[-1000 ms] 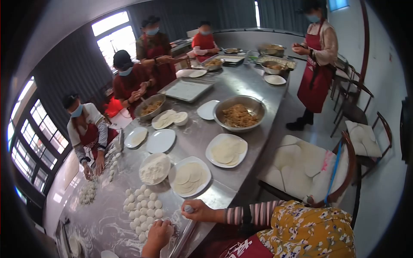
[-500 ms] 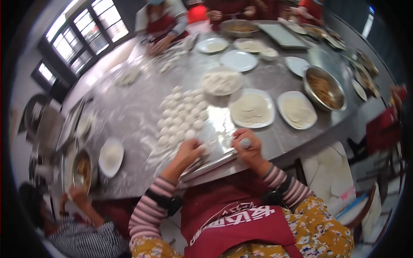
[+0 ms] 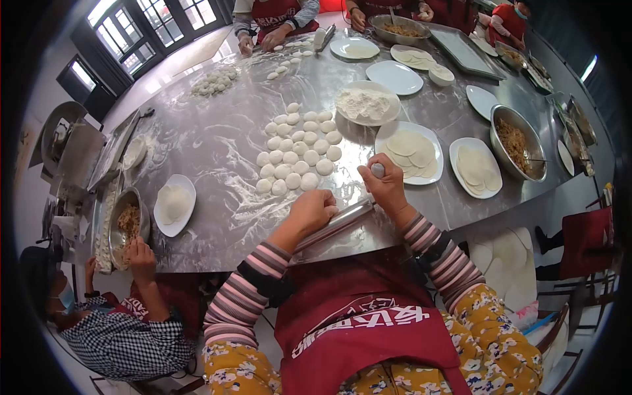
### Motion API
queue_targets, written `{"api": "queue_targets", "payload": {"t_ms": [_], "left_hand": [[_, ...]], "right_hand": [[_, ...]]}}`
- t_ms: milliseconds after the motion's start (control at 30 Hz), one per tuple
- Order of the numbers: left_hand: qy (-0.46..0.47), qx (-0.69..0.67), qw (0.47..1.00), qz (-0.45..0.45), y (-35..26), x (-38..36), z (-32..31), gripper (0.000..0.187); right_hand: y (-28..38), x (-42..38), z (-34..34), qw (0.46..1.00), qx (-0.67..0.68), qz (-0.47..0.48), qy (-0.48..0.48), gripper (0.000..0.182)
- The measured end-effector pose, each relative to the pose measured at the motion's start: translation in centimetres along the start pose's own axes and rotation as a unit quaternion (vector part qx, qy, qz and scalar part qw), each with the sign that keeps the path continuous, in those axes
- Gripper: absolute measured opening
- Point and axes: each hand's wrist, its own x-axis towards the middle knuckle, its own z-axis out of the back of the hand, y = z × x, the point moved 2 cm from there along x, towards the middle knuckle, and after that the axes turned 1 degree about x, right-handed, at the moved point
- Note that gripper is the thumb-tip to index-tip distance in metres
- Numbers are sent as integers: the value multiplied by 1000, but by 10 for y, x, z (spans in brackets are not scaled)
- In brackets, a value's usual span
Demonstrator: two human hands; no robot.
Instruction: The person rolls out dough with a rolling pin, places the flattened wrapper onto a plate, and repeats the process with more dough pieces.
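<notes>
My left hand (image 3: 311, 214) is curled closed at the near side of the steel table (image 3: 217, 151), and what its fingers hold is hidden. A shiny metal rolling pin (image 3: 342, 220) lies slantwise beside it, close to the table edge. My right hand (image 3: 387, 183) is wrapped around a grey-ended handle at the pin's right end. Just beyond my left hand are several small flattened dough rounds (image 3: 299, 153) on floured steel. Past my right hand is a white plate (image 3: 382, 135) of thin round dough wrappers (image 3: 411, 150).
A bowl of flour (image 3: 365, 105) stands beyond the rounds. At right are another plate of wrappers (image 3: 477, 168) and a steel bowl of filling (image 3: 513, 141). Further left, a co-worker's hand (image 3: 141, 260) is over another filling bowl (image 3: 125, 217). More co-workers work across the table.
The view has shifted and sharpened, with the table sitting higher and further right. My right hand has moved nearer the wrapper plate. A pale piece at my left fingertips no longer shows.
</notes>
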Motion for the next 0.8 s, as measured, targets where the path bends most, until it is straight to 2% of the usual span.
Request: {"api": "queue_targets", "payload": {"t_ms": [100,167,200,233,267,300,367,400,467,500,533,567,600,633,667,700,767,800], "left_hand": [[22,-6,1000,-1,11,2,-1,18],[30,-122,992,24,15,-6,-6,18],[34,-140,989,12,14,-10,-8,18],[31,-142,989,12,11,-8,-6,18],[23,-86,996,-13,6,-7,-5,18],[16,-27,999,-40,0,-8,-4,18],[-3,5,999,-42,-8,-1,-5,17],[-2,-9,999,-53,-4,6,-9,15],[15,-44,997,-61,-5,9,-6,13],[13,-48,997,-62,-3,7,-7,13],[-6,-28,998,-54,0,4,-8,13],[-26,-6,999,-45,3,1,-9,13],[-30,-65,997,4,5,-3,-9,13],[-33,-67,997,9,5,-4,-8,13],[-11,-82,997,-3,5,-7,-9,13],[16,-94,995,-16,3,-10,-9,14],[13,-58,998,-27,-5,-5,-7,14],[-10,-42,999,-30,-10,-1,-6,14]], "right_hand": [[-2,-15,14,999,-29,16,21,19],[9,-41,27,999,4,-47,6,19],[6,-35,25,999,3,-40,10,19],[8,-33,23,999,-22,14,-20,19],[11,-38,21,996,-45,62,-51,19],[9,-26,16,994,-77,69,-36,18],[4,-1,-3,1000,1,4,-13,16],[8,0,-1,1000,2,6,-18,16],[13,2,1,995,42,-79,44,16],[9,-5,10,995,38,-78,46,16],[5,-20,23,991,-99,79,49,17],[6,-35,29,943,-229,235,50,17],[4,-45,31,986,-116,118,22,18],[3,-53,32,1000,2,-8,-5,18],[11,-46,29,992,-91,80,-26,19],[10,-32,22,988,-102,115,-31,19],[8,-7,5,997,-61,47,-30,18],[7,-2,2,996,-61,48,-35,18]]}}
